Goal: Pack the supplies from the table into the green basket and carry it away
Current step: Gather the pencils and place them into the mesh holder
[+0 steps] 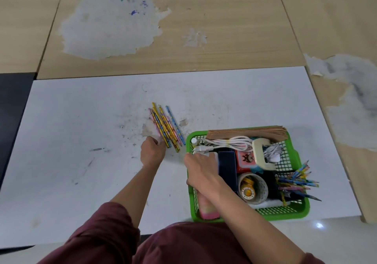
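Head view shows packing nearly done. The green basket sits at about four o'clock on the white table and is already crowded. It holds a stack of brown paper along its far wall, a coiled white cable, a dark blue box, a roll of tape, and a bunch of coloured pencils poking out over the three o'clock rim.

One group is still loose on the table: the loose pencils, just beside the basket's ten o'clock corner, lying in a fan from eleven o'clock down to five o'clock.

The left hand is at their near ends, knuckles up and fingers bent toward them. The fingertips are hidden behind the hand, so it cannot be told whether they have closed on anything.

The right hand lies over the basket's nine o'clock wall with its fingers curled down inside, next to the dark blue box. Whether it grips the rim, an item or nothing is not visible.

The step in hand looks like collecting this last bundle. The next move likely calls for gathering the fan into one bunch so none rolls off. The bunch then has to be lifted toward three o'clock, over the rim, into what little room remains. Only after that can the basket be taken by both sides and lifted away.
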`<state>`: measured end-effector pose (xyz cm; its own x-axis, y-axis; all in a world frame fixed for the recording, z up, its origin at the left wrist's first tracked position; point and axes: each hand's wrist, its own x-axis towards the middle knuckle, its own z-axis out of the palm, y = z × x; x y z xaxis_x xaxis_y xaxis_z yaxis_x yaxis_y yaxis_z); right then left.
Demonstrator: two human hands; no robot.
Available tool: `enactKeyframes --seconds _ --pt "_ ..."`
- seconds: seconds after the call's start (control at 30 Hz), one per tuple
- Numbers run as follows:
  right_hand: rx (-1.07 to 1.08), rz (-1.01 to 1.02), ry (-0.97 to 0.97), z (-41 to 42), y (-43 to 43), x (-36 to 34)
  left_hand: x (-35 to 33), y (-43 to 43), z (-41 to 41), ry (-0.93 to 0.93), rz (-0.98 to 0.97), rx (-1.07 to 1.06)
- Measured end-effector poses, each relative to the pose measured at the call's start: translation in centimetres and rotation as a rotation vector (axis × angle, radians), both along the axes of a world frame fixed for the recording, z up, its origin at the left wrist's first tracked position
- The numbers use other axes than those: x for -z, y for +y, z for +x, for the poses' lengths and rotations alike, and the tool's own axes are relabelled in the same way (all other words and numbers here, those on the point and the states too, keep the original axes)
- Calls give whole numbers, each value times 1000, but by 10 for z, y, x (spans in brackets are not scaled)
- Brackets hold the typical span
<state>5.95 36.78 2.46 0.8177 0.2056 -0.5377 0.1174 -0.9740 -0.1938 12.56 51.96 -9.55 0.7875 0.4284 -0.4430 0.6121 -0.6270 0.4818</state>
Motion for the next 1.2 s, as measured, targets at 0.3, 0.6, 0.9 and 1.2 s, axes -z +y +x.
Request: enactKeyframes --seconds 0.3,0.6,0.9,1.2 --pt "-7 39 1 3 0 6 1 4 -6 52 -68 -56" --pt "104 283 58 -13 -32 14 -80 -10 -63 -90 -640 -70" --pt "350 382 -670 -74 -86 18 -126 -53 -90 198 -901 687" --pt "787 440 -905 -115 -151 10 -120 -110 -99 161 -749 897"
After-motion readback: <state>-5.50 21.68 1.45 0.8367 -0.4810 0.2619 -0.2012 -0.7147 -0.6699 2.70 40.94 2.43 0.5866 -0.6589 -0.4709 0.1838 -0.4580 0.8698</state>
